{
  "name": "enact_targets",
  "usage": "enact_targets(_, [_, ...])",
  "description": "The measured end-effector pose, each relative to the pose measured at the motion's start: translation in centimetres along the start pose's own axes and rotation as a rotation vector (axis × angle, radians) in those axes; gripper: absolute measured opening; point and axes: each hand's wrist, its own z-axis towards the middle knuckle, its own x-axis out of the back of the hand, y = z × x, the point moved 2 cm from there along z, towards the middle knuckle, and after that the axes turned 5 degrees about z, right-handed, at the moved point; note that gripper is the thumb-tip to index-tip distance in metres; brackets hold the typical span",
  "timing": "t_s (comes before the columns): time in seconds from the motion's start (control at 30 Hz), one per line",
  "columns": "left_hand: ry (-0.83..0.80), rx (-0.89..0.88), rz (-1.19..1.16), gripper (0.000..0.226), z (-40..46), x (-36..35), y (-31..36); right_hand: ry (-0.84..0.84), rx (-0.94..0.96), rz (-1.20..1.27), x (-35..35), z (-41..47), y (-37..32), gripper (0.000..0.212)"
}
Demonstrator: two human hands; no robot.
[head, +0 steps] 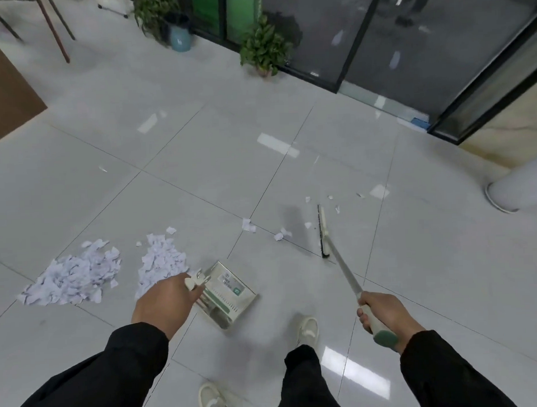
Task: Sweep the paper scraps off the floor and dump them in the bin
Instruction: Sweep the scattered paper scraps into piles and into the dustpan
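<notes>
Two heaps of torn white paper scraps lie on the grey tiled floor, the larger heap [76,278] at left and a smaller heap [159,263] beside it. Loose scraps [282,234] are scattered further right. My left hand [165,301] grips the top of the dustpan's handle; the metal dustpan [230,291] hangs just above the floor next to the smaller heap. My right hand [383,315] grips the green end of the broom's handle. The broom head [323,232] rests on the floor among the loose scraps.
A white round bin [516,188] stands at the right edge. Two potted plants [265,46] sit by the glass doors [408,46] at the back. Chair legs [57,31] and a brown panel [4,90] are at the far left. My white shoes [308,329] are below the dustpan.
</notes>
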Motion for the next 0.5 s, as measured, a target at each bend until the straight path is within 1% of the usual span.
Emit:
enact_targets(0.03, [-0.002, -0.023, 0.012, 0.041, 0.6, -0.1, 1.8, 0.026, 0.009, 0.012, 1.6, 1.0, -0.9, 0.018])
enact_targets(0.07, [-0.011, -0.02, 0.01, 0.04, 0.5, 0.2, 2.1, 0.031, 0.004, 0.011, 1.8, 1.3, -1.0, 0.017])
enact_targets(0.1, [-0.016, -0.043, 0.007, 0.037, 1.6, -0.1, 5.7, 0.037, 0.005, 0.037, 4.4, 2.7, -2.5, 0.015])
enact_targets(0.13, [-0.025, -0.058, 0.014, 0.034, 2.4, -0.2, 7.9, 0.055, 0.014, 0.051, 5.9, 3.8, -3.7, 0.014])
enact_targets(0.17, [-0.042, -0.05, 0.008, 0.032, 2.2, 0.2, 8.1, 0.066, 0.015, 0.045, 6.0, 4.3, -3.7, 0.014])
enact_targets(0.2, [-0.036, -0.075, 0.007, 0.032, 3.6, -0.3, 12.2, 0.065, 0.015, 0.049, 8.7, 6.5, -5.6, 0.014])
enact_targets(0.23, [-0.031, -0.093, 0.016, 0.033, 4.4, -0.4, 14.7, 0.071, 0.032, 0.052, 10.1, 8.0, -7.0, 0.014])
enact_targets(0.27, [-0.038, -0.084, 0.016, 0.033, 4.2, 0.0, 14.9, 0.079, 0.034, 0.043, 10.2, 8.5, -7.1, 0.014])
enact_targets(0.3, [-0.021, -0.091, 0.019, 0.033, 6.1, -0.7, 19.3, 0.081, 0.026, 0.026, 13.0, 11.6, -9.8, 0.014])
enact_targets(0.33, [-0.013, -0.094, 0.025, 0.033, 7.2, -1.0, 21.8, 0.092, 0.042, 0.01, 14.5, 13.4, -11.8, 0.014])
enact_targets(0.37, [-0.019, -0.076, 0.024, 0.032, 6.7, -0.3, 22.0, 0.106, 0.053, 0.007, 14.6, 13.9, -12.2, 0.013])
enact_targets(0.4, [-0.002, -0.064, 0.012, 0.032, 9.1, -1.3, 26.9, 0.097, 0.046, -0.014, 17.7, 17.8, -16.0, 0.013])
enact_targets(0.43, [-0.007, -0.049, 0.005, 0.031, 10.4, -1.7, 29.6, 0.092, 0.066, -0.03, 19.3, 20.0, -18.7, 0.013])
enact_targets(0.47, [-0.019, -0.026, -0.014, 0.031, 10.0, -1.1, 29.7, 0.088, 0.08, -0.031, 19.5, 20.7, -19.3, 0.012])
enact_targets(0.5, [-0.016, -0.005, -0.021, 0.032, 12.2, -1.9, 34.4, 0.081, 0.065, -0.065, 22.5, 24.7, -23.3, 0.012])
